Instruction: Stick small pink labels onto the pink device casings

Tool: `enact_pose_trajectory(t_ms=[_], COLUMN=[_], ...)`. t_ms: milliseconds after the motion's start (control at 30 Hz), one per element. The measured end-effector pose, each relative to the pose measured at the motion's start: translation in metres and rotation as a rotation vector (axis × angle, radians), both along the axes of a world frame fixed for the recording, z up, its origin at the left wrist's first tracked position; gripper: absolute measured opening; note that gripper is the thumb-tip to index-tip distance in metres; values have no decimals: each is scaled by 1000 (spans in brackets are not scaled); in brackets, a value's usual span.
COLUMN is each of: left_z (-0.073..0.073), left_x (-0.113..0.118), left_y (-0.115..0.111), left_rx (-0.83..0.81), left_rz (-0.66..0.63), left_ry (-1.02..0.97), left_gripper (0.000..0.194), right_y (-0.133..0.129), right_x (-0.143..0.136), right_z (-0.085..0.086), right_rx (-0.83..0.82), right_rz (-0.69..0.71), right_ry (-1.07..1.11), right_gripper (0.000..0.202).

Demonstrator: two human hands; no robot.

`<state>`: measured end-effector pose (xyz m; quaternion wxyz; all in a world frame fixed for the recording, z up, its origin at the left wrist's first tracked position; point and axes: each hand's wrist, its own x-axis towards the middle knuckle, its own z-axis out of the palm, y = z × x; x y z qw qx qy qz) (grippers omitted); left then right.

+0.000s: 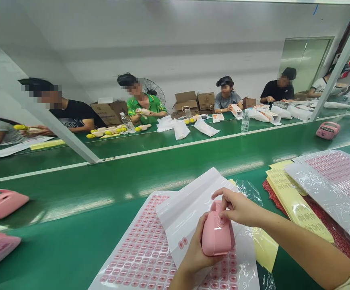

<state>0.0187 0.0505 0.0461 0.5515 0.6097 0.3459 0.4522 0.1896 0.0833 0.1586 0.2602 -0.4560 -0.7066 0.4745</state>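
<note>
My left hand [194, 251] is wrapped around a pink plastic device [219, 237] with a carry handle, holding it end-up above the sticker sheets. Curled over its top end is my right hand [233, 205], its fingertips against the pink surface near a round moulded mark. Anything small between those fingers is hidden. Beneath lies a sheet of pink oval stickers [145, 241], in rows. A white backing sheet [175, 217] overlaps it, with two stickers left near its lower edge.
Two pink devices [3, 203] sit at the left; another pink device [328, 130] is on the far right belt. Yellow label strips [298, 201] and plastic-covered sticker sheets [338, 181] lie to my right. Across the green belt [126, 171], several people work behind a bottle [245, 122] and white bags.
</note>
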Motion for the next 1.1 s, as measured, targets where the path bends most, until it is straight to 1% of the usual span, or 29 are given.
enact_pose_trajectory(t_ms=[100, 167, 267, 367, 433, 500, 600, 667, 733, 833, 900, 967, 1033, 1100], left_z=[2, -1, -5, -5, -4, -4, -2, 1, 4, 6, 3, -4, -11, -17], left_x=[0, 0, -1, -2, -1, 0, 2, 3, 3, 3, 3, 3, 4, 4], left_y=[-2, -2, -2, -4, -4, -5, -6, -6, -7, -8, -9, -10, -10, -9], left_rx=[0, 11, 27, 50, 57, 38, 7, 14, 39, 59, 56, 54, 47, 20], left_rz=[-9, 20, 73, 72, 81, 102, 81, 68, 88, 139, 161, 195, 236, 251], left_ry=[15, 5, -21, 2, -4, -28, -56, -72, -78, -63, -50, -53, -60, -87], left_gripper=[80, 81, 83, 83, 84, 84, 84, 83, 82, 83, 85, 88, 93, 95], right_y=[-4, -7, -13, -20, -24, -28, -31, -34, -36, -40, -44, -46, -47, -44], right_x=[-2, -4, -4, -2, -1, 0, -2, -4, -6, -10, -11, -12, -11, -9], right_z=[-4, -9, -17, -25, -30, -35, -39, -39, -36, -28, -22, -17, -15, -15], right_rx=[85, 181, 418, 673, 796, 875, 914, 922, 939, 1049, 1173, 1279, 1340, 1347], right_rz=[-30, -62, -71, -33, -21, -23, -52, -74, -96, -135, -136, -89, -17, 25], right_ry=[-27, -55, -95, -125, -176, -240, -316, -343, -358, -445, -531, -600, -651, -657], right_gripper=[47, 48, 48, 46, 49, 53, 55, 54, 51, 48, 47, 45, 44, 43])
